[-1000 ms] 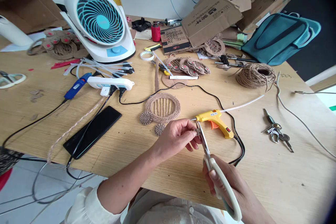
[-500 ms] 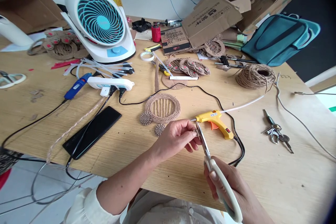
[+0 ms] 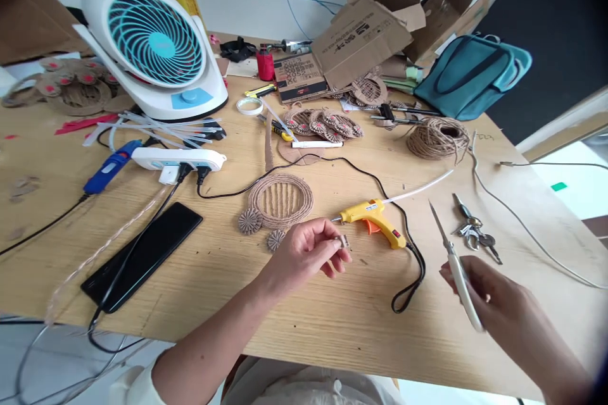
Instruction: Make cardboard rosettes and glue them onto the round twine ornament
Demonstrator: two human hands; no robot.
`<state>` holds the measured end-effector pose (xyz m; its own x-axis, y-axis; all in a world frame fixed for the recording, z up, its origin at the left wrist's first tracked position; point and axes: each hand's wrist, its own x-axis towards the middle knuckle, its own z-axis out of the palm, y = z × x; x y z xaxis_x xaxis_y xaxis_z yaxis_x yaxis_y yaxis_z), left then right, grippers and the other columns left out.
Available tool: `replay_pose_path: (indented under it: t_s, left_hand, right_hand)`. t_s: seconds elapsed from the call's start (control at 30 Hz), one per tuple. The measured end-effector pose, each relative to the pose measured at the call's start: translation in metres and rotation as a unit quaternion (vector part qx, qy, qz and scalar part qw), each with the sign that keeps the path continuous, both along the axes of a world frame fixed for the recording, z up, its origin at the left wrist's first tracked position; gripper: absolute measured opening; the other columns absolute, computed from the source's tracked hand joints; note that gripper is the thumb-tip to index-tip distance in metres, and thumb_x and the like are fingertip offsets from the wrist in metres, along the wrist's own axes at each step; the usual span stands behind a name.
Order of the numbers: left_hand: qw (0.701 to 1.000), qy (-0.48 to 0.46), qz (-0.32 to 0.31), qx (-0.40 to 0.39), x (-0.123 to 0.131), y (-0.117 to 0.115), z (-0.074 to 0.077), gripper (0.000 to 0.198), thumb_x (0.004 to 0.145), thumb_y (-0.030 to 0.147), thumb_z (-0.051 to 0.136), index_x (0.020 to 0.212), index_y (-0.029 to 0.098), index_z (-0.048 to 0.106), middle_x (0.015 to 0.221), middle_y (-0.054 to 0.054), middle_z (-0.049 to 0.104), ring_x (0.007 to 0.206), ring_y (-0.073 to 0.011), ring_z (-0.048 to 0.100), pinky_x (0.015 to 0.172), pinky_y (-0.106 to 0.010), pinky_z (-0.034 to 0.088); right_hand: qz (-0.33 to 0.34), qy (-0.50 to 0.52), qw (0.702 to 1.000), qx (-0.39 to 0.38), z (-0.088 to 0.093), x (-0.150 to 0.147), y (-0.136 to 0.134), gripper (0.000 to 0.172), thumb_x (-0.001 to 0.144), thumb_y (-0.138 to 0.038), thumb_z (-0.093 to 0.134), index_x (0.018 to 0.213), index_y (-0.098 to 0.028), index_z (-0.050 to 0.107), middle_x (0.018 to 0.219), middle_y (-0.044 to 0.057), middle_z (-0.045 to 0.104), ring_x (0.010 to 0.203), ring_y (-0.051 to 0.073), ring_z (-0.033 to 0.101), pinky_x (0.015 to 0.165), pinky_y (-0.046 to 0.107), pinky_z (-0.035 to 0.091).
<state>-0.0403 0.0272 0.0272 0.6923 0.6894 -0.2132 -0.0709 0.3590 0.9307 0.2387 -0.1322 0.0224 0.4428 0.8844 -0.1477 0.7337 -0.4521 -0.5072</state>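
My left hand point(image 3: 308, 250) pinches a small brown cardboard piece point(image 3: 342, 242) just above the wooden table point(image 3: 332, 323), near the nozzle of the yellow glue gun point(image 3: 373, 218). My right hand point(image 3: 503, 310) grips the white handle of the scissors point(image 3: 453, 259), whose blades are closed and point up and away; it hovers off to the right, close to a bunch of keys point(image 3: 472, 231). A round woven cardboard ring point(image 3: 281, 199) with two small rosettes point(image 3: 250, 221) lies just beyond my left hand.
A black phone point(image 3: 142, 256), a white power strip point(image 3: 178, 158), a blue glue gun point(image 3: 109, 168) and a white-and-teal fan point(image 3: 154, 44) stand on the left. A twine ball point(image 3: 437, 139), a teal bag point(image 3: 470, 73) and cardboard boxes point(image 3: 370, 31) fill the back right. Cables cross the table.
My right hand has pulled the scissors away from the piece, out to the right. My left hand still pinches the piece. The view has shifted a little to the right.
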Motion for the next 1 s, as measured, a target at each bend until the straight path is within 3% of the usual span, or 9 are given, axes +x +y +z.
replay_pose_path:
  t_s: [0.07,0.13,0.27,0.43,0.6,0.8,0.9,1.0]
  left_hand:
    - [1.000,0.003,0.010,0.008,-0.001,0.001,0.002,0.015,0.085,0.029,0.063,0.080,0.016,0.057,0.076,-0.003,0.069,0.060,-0.0095,0.062,0.054,-0.020,0.052]
    - [1.000,0.003,0.019,0.012,-0.001,0.002,0.003,0.016,0.085,0.029,0.064,0.081,0.016,0.057,0.075,-0.002,0.069,0.061,-0.0095,0.061,0.054,-0.019,0.052]
    - [0.998,-0.004,0.053,0.036,-0.003,0.007,0.000,0.015,0.087,0.030,0.065,0.083,0.015,0.060,0.076,-0.002,0.069,0.062,-0.0090,0.061,0.055,-0.018,0.052]
    - [0.993,-0.014,0.101,0.052,-0.006,0.012,0.000,0.016,0.087,0.030,0.065,0.082,0.015,0.061,0.075,-0.002,0.069,0.060,-0.0088,0.058,0.054,-0.018,0.052]
    - [0.988,-0.031,0.146,0.047,-0.008,0.015,0.005,0.015,0.084,0.029,0.068,0.081,0.015,0.063,0.074,-0.002,0.067,0.061,-0.0094,0.057,0.053,-0.019,0.051]
    - [0.976,-0.068,0.207,0.003,-0.010,0.019,0.008,0.015,0.078,0.026,0.073,0.079,0.016,0.062,0.074,0.001,0.065,0.062,-0.0078,0.056,0.051,-0.016,0.049]
    - [0.974,-0.073,0.215,-0.007,-0.010,0.020,0.007,0.014,0.077,0.026,0.072,0.080,0.016,0.063,0.073,0.001,0.063,0.066,-0.0086,0.056,0.052,-0.015,0.049]
    - [0.976,-0.069,0.206,-0.016,-0.009,0.019,0.005,0.015,0.077,0.027,0.072,0.080,0.016,0.063,0.074,0.000,0.062,0.067,-0.0088,0.055,0.053,-0.016,0.049]
  right_hand:
    - [-0.032,-0.131,0.987,-0.084,-0.002,0.027,-0.002,0.032,0.088,-0.057,0.055,0.088,-0.026,0.060,0.067,0.003,0.062,0.057,0.022,0.055,0.053,0.032,0.039]
    - [-0.035,-0.191,0.972,-0.130,-0.005,0.044,-0.001,0.031,0.089,-0.058,0.051,0.087,-0.027,0.057,0.074,0.004,0.065,0.061,0.023,0.059,0.055,0.033,0.039]
    - [-0.008,-0.227,0.963,-0.144,-0.012,0.049,0.014,0.034,0.093,-0.057,0.044,0.085,-0.025,0.054,0.078,0.007,0.068,0.067,0.025,0.064,0.056,0.032,0.038]
    - [-0.023,-0.270,0.950,-0.152,-0.009,0.041,0.048,0.038,0.097,-0.052,0.039,0.085,-0.021,0.058,0.085,0.017,0.070,0.074,0.031,0.067,0.058,0.036,0.039]
    - [-0.041,-0.281,0.946,-0.155,-0.009,0.056,0.078,0.048,0.094,-0.056,0.042,0.090,-0.014,0.066,0.090,0.024,0.070,0.082,0.035,0.068,0.064,0.040,0.042]
    - [-0.036,-0.296,0.950,-0.089,-0.011,0.068,0.087,0.047,0.096,-0.051,0.045,0.104,-0.009,0.066,0.105,0.025,0.067,0.094,0.035,0.066,0.070,0.039,0.042]
    - [-0.025,-0.285,0.958,0.011,-0.010,0.050,0.079,0.037,0.097,-0.048,0.047,0.106,-0.018,0.066,0.107,0.017,0.068,0.091,0.029,0.066,0.070,0.037,0.044]
    - [0.049,-0.204,0.970,0.121,-0.011,0.018,0.078,0.031,0.095,-0.047,0.052,0.105,-0.021,0.065,0.101,0.008,0.069,0.080,0.021,0.065,0.070,0.034,0.048]
